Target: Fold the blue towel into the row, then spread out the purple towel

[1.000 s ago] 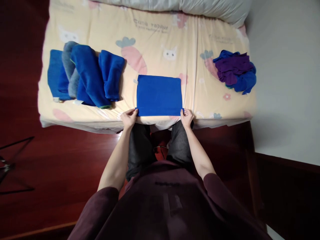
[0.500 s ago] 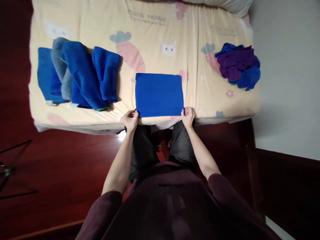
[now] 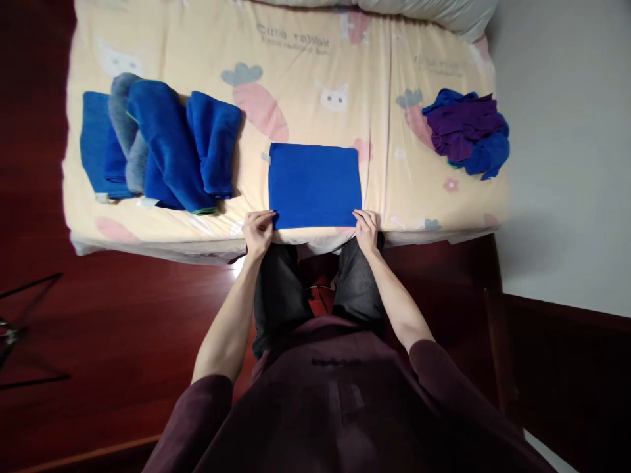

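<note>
Blue cloth lies flat on the bed between the left hand and the right hand, its near corners at their fingertips. Half a second ago the fingers were curled tight at those corners, with a little fabric bunched up against them; now both sets are straighter and reach inward over the ends of the near edge. Each hand's fingertips touch the cloth, but whether they pinch it or only press it down I cannot tell. Against the printed pattern beneath, the cloth has hardly shifted, and its outline is the same neat rectangle, so I take the change as one of grip, perhaps a smoothing of the corners, rather than a fresh fold. Just beyond the left hand, a pale tag sticks out from the cloth's left edge. Farther out to the left of that hand, overlapping, lie a grey-blue rolled piece, a thick blue roll and a folded blue piece nearest the hand; none of them has moved on the bed. Well to the right of the right hand sits a crumpled heap, purple fabric over blue fabric, likewise undisturbed. Pale bedding runs along the bed's far side, beyond both hands.
</note>
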`<state>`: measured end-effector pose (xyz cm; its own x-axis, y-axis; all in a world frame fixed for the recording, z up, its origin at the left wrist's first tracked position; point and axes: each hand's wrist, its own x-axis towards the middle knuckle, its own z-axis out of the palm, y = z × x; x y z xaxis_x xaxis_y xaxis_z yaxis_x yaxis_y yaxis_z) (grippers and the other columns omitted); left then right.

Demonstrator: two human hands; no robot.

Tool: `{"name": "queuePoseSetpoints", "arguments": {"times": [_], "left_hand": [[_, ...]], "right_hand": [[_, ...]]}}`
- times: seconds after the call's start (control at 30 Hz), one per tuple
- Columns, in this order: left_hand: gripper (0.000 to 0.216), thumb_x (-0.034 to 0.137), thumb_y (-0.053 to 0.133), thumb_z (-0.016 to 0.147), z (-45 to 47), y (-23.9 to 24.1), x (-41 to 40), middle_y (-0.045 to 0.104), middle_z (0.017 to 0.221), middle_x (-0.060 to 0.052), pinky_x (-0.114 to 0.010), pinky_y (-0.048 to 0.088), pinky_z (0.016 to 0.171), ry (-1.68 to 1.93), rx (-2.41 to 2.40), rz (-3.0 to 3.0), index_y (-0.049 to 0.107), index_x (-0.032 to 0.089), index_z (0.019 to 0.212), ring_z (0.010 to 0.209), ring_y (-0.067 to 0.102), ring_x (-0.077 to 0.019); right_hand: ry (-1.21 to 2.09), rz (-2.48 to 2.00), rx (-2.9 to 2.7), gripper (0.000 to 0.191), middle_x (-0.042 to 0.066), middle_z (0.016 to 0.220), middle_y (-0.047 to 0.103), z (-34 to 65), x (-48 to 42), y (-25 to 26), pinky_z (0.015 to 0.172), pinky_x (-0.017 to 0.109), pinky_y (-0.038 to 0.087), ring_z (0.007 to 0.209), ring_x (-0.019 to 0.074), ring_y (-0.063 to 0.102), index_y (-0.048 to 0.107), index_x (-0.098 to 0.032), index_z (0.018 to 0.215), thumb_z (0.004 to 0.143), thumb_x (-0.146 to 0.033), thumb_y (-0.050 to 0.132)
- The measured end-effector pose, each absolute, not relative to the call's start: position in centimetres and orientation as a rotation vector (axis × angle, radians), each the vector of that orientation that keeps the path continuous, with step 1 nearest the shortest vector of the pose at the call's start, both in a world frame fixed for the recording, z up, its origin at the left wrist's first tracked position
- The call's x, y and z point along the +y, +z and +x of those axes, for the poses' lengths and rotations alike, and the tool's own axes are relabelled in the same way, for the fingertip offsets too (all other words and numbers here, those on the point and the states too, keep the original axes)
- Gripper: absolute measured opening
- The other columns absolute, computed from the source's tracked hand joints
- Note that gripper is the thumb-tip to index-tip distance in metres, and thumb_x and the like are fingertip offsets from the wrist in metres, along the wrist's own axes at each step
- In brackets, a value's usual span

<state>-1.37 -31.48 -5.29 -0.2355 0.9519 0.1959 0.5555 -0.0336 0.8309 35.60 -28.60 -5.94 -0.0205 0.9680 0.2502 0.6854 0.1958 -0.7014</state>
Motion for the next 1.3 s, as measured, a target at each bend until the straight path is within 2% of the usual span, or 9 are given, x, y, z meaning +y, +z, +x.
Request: {"name": "queuePoseSetpoints", "arguments": {"times": [0.17,0.37,0.53,0.7,0.83,1.0,1.1,1.2,1.3], "left_hand": [[0.031,0.039,0.059,0.099,-1.8,-5.1,-30.8,0.081,0.116,-0.012,-0.054,0.051,0.115,1.063,1.756,1.679,0.084,0.023,0.107,0.117,0.068,-0.0316],[0.052,0.064,0.083,0.083,-3.3,-4.7,-30.9,0.077,0.127,-0.013,-0.053,0.046,0.121,0.899,1.618,1.795,0.079,0.024,0.115,0.126,0.065,-0.0342],[0.05,0.055,0.083,0.08,-3.8,-4.8,-30.9,0.076,0.126,-0.013,-0.054,0.046,0.121,0.903,1.617,1.799,0.078,0.023,0.119,0.128,0.063,-0.0356],[0.041,0.042,0.075,0.08,-3.6,-4.8,-30.4,0.078,0.124,-0.012,-0.054,0.048,0.12,0.899,1.634,1.765,0.079,0.022,0.115,0.125,0.066,-0.0351],[0.037,0.043,0.071,0.084,-3.9,-5.0,-30.0,0.079,0.124,-0.012,-0.053,0.049,0.118,0.947,1.614,1.758,0.081,0.022,0.112,0.126,0.067,-0.0343],[0.033,0.046,0.069,0.09,-4.6,-5.6,-29.0,0.079,0.115,-0.013,-0.053,0.049,0.117,0.944,1.594,1.777,0.082,0.022,0.108,0.119,0.068,-0.0327],[0.029,0.045,0.07,0.092,-4.8,-6.0,-28.2,0.075,0.11,-0.011,-0.052,0.05,0.116,0.961,1.595,1.767,0.082,0.022,0.105,0.116,0.067,-0.0305],[0.03,0.048,0.073,0.092,-4.6,-6.4,-27.9,0.068,0.108,-0.01,-0.045,0.056,0.108,1.001,1.655,1.694,0.083,0.022,0.102,0.112,0.065,-0.0275],[0.035,0.055,0.076,0.091,-4.2,-6.6,-27.9,0.064,0.102,-0.008,-0.041,0.058,0.1,1.03,1.69,1.631,0.083,0.022,0.098,0.103,0.064,-0.0244]], "right_hand": [[0.487,-1.567,-1.815,0.044,0.013,0.132,0.08,36.0,-28.4,-5.9,0.127,0.06,0.047,0.131,0.0318,0.066,0.084,-0.026,0.126,0.108,-0.022,0.045],[0.533,-1.484,-1.961,0.036,0.01,0.145,0.076,37.7,-28.8,-5.0,0.128,0.057,0.046,0.137,0.0328,0.064,0.08,-0.025,0.137,0.105,-0.036,0.067],[0.642,-1.446,-2.046,0.053,0.01,0.156,0.069,38.5,-29.1,-3.7,0.129,0.056,0.047,0.146,0.0327,0.059,0.073,-0.024,0.147,0.096,-0.033,0.079],[0.631,-1.466,-1.982,0.046,0.009,0.146,0.076,38.4,-28.3,-3.8,0.122,0.051,0.052,0.135,0.029,0.067,0.077,-0.021,0.137,0.091,-0.015,0.072],[0.643,-1.491,-1.963,0.051,0.006,0.137,0.08,38.6,-27.3,-4.3,0.117,0.049,0.054,0.127,0.028,0.069,0.081,-0.023,0.128,0.085,-0.004,0.064],[0.709,-1.496,-1.922,0.042,0.008,0.123,0.082,38.9,-25.7,-4.4,0.112,0.049,0.056,0.122,0.0284,0.069,0.085,-0.023,0.119,0.088,-0.007,0.062],[0.787,-1.499,-1.895,0.033,0.01,0.115,0.078,39.3,-24.5,-4.7,0.098,0.043,0.061,0.109,0.0259,0.069,0.088,-0.022,0.113,0.09,-0.011,0.066],[0.833,-1.502,-1.864,0.025,0.008,0.105,0.071,39.7,-23.7,-5.2,0.081,0.036,0.059,0.089,0.0206,0.064,0.089,-0.021,0.106,0.091,-0.015,0.071],[0.839,-1.511,-1.797,0.016,0.006,0.096,0.065,39.8,-23.5,-5.5,0.076,0.035,0.056,0.081,0.0184,0.058,0.09,-0.021,0.1,0.091,-0.022,0.077]]}}
